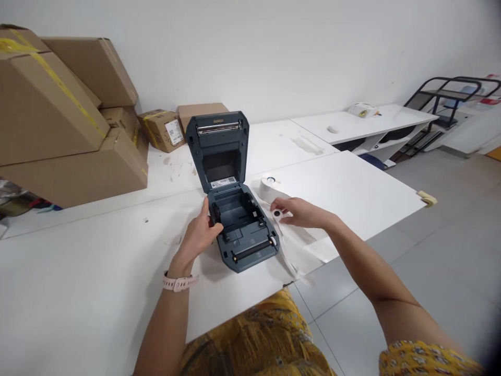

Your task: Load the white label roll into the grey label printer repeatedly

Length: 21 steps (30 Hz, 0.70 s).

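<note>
A dark grey label printer stands on the white table with its lid raised. Its inner roll bay looks bare, and a black roller lies across the front. My left hand grips the printer's left side, thumb over the edge and fingers along the outside. Just right of the printer, my right hand holds a small white label roll with a dark core between thumb and fingers. Behind that hand stands a larger white label roll. Loose white strips trail towards the table's front edge.
Cardboard boxes are stacked at the left, with smaller taped boxes by the wall. Further right, a lower white table carries another roll. Beyond it stands a black-framed cart. A yellowish corner guard marks the table's right corner.
</note>
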### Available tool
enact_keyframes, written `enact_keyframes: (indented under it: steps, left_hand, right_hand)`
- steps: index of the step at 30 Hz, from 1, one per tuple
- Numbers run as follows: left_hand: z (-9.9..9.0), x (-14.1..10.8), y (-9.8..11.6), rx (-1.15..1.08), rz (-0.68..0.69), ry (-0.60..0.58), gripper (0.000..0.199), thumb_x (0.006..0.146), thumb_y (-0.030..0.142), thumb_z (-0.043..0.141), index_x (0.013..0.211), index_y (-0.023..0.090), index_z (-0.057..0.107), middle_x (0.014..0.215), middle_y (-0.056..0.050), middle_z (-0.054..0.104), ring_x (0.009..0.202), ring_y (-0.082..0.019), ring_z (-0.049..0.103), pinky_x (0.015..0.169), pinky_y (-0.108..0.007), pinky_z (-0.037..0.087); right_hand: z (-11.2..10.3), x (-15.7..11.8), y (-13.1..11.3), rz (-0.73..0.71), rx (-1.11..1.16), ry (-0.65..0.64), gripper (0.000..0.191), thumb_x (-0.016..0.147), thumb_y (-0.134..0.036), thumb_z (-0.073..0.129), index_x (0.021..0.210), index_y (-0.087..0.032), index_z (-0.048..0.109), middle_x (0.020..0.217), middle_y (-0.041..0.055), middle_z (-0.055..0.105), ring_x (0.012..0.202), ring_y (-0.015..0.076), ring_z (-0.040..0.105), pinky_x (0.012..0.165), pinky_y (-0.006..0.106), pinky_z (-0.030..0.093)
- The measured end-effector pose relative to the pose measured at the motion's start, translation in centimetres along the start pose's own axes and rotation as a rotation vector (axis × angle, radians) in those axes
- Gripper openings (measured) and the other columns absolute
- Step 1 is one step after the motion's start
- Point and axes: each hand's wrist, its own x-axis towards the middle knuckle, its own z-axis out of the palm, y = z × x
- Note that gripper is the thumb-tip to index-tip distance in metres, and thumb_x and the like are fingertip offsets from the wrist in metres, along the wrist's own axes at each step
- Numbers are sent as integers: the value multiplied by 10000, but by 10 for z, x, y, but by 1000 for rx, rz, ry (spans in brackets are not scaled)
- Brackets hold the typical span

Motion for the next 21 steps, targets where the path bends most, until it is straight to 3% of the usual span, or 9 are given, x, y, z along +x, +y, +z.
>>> enact_keyframes:
  steps: [4,8,11,13,17,21]
  left_hand:
    - [1,1,-3,-18,5,-2,1019,826,286,553,1690,186,22,726,34,606,614,-165,555,575,-262,414]
    - [2,1,-6,-32,-3,-6,1016,840,301,554,1690,198,7,771,20,639,614,-160,554,577,-263,416]
    - [2,2,-7,-36,7,-9,1010,849,294,555,1690,202,3,737,31,619,607,-158,550,574,-262,410]
    - [2,2,-8,-34,17,-2,999,854,285,548,1691,206,8,710,42,595,600,-155,544,568,-258,401]
    - [3,3,-11,-18,27,-3,989,859,286,539,1691,209,9,702,50,579,593,-150,541,559,-248,392]
    - [3,3,-11,-13,27,-2,990,861,296,540,1691,217,7,726,46,588,593,-149,545,552,-245,394]
  right_hand:
    - [12,21,-5,-1,-32,5,329,824,-129,640,1144,-197,602,1115,113,731,962,243,698,842,412,552]
    - [-20,12,0,-112,151,29,388,885,-290,702,1257,-225,613,1242,106,724,1095,237,705,957,423,567]
    - [-55,7,30,-155,442,269,351,907,-395,709,1212,-232,652,1211,99,732,1151,239,695,1053,467,540]
    - [-65,15,59,-60,554,387,480,823,-394,791,1256,-257,636,1329,111,691,1258,266,647,1105,509,503]
    - [-41,51,100,51,641,219,911,636,-438,895,1453,-307,513,1658,135,422,1493,323,447,1165,553,436]
    - [-4,80,100,-11,652,182,985,606,-613,857,1437,-208,518,1537,196,556,1336,328,590,1090,508,503]
